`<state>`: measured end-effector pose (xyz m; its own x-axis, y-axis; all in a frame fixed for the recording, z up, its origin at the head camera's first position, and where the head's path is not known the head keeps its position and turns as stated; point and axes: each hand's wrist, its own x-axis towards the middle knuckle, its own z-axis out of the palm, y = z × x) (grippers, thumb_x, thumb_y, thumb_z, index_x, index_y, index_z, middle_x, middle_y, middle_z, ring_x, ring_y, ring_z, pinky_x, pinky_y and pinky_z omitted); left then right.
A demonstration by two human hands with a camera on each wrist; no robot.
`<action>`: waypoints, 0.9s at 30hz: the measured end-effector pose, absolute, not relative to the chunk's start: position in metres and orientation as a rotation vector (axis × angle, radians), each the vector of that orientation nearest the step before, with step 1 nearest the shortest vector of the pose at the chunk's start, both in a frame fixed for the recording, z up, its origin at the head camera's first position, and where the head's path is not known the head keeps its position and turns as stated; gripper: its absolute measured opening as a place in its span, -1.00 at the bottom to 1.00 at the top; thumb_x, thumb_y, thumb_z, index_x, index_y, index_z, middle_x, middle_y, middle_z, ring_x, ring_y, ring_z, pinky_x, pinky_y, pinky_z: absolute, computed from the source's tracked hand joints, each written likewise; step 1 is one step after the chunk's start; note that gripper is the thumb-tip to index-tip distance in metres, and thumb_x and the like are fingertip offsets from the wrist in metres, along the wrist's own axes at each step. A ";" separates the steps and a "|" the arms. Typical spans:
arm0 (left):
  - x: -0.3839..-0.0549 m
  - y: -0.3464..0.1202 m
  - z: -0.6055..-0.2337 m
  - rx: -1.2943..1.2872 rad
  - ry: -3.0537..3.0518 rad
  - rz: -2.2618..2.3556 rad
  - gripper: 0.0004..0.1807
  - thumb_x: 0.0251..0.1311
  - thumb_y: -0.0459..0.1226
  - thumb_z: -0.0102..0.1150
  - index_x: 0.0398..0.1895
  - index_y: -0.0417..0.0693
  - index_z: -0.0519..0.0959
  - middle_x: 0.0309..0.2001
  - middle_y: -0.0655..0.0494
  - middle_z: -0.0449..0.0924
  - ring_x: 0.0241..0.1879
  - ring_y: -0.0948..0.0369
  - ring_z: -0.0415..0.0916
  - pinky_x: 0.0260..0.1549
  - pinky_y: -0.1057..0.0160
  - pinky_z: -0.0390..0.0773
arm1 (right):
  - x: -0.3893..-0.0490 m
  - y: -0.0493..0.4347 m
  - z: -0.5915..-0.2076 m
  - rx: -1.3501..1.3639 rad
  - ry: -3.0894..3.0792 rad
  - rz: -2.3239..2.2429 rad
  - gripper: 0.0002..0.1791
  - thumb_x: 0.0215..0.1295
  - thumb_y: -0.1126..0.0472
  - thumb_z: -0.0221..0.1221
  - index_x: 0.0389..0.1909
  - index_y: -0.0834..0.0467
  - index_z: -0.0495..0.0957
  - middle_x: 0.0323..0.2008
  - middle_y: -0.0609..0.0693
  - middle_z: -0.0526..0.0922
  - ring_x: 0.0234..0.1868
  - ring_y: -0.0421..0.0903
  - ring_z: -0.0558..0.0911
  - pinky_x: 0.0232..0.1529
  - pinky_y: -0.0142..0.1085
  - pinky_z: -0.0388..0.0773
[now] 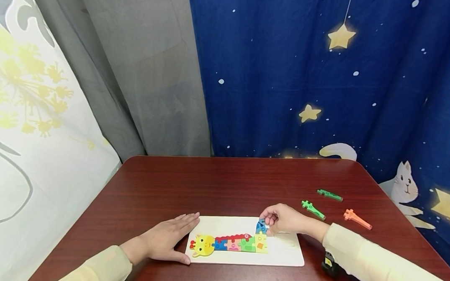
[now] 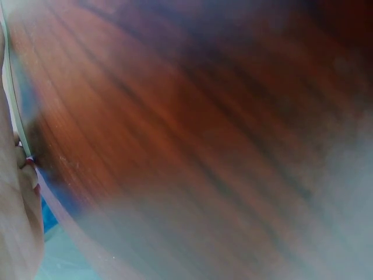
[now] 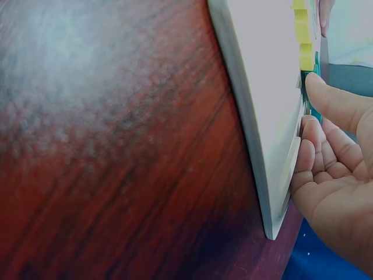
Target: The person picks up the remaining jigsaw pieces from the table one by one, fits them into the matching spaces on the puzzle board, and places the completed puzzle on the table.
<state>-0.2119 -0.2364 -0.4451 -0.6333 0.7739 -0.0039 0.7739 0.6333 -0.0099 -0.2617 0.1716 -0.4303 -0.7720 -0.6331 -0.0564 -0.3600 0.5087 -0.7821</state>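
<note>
In the right hand's (image 1: 284,219) pinch, a blue piece (image 1: 260,228)

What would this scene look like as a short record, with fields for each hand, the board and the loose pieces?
Left hand: fingers extended, touching the white board at its left end
Right hand: pinching a blue neck-shaped piece at the far side of the yellow piece
Row on board: yellow giraffe head, then blue block, pink block, green block, yellow piece
Loose pieces: two green pieces, one orange piece
Surface: dark red-brown table
</note>
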 end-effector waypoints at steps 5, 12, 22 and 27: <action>-0.212 -0.236 -0.446 -1.341 -2.840 0.014 0.16 0.08 0.50 -0.19 0.52 -0.15 0.05 0.51 0.00 0.00 0.45 0.10 0.04 0.31 0.07 0.22 | -0.262 0.172 -0.430 -0.848 2.422 -1.135 -0.62 -0.06 0.36 0.48 -0.16 0.22 0.64 -0.44 -0.03 0.54 -0.40 -0.17 0.48 -0.39 -0.43 0.48; -0.212 -0.236 -0.446 -1.334 -2.856 0.008 0.16 0.07 0.50 -0.19 0.52 -0.14 0.04 0.51 0.00 -0.01 0.45 0.10 0.03 0.31 0.06 0.22 | -0.262 0.171 -0.430 -0.841 2.446 -1.117 -0.62 -0.06 0.36 0.48 -0.15 0.21 0.66 -0.45 -0.04 0.54 -0.40 -0.14 0.49 -0.39 -0.42 0.47; -0.212 -0.237 -0.447 -1.327 -2.869 0.002 0.16 0.07 0.50 -0.18 0.53 -0.13 0.03 0.52 0.01 -0.03 0.45 0.10 0.02 0.31 0.05 0.22 | -0.261 0.171 -0.429 -0.835 2.453 -1.106 -0.62 -0.04 0.35 0.47 -0.12 0.22 0.66 -0.46 -0.04 0.55 -0.40 -0.16 0.49 -0.40 -0.43 0.46; -0.212 -0.237 -0.446 -1.328 -2.870 0.001 0.16 0.07 0.50 -0.18 0.53 -0.13 0.03 0.52 0.01 -0.02 0.45 0.10 0.02 0.31 0.06 0.23 | -0.261 0.170 -0.429 -0.833 2.457 -1.104 -0.61 -0.04 0.35 0.47 -0.12 0.22 0.66 -0.45 -0.03 0.55 -0.40 -0.15 0.48 -0.40 -0.43 0.46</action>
<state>-0.2122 -0.2368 -0.4463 -0.6472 0.7621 -0.0187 0.7621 0.6474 0.0081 -0.2607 0.1704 -0.4289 -0.7785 -0.6256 -0.0504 -0.3777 0.5311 -0.7585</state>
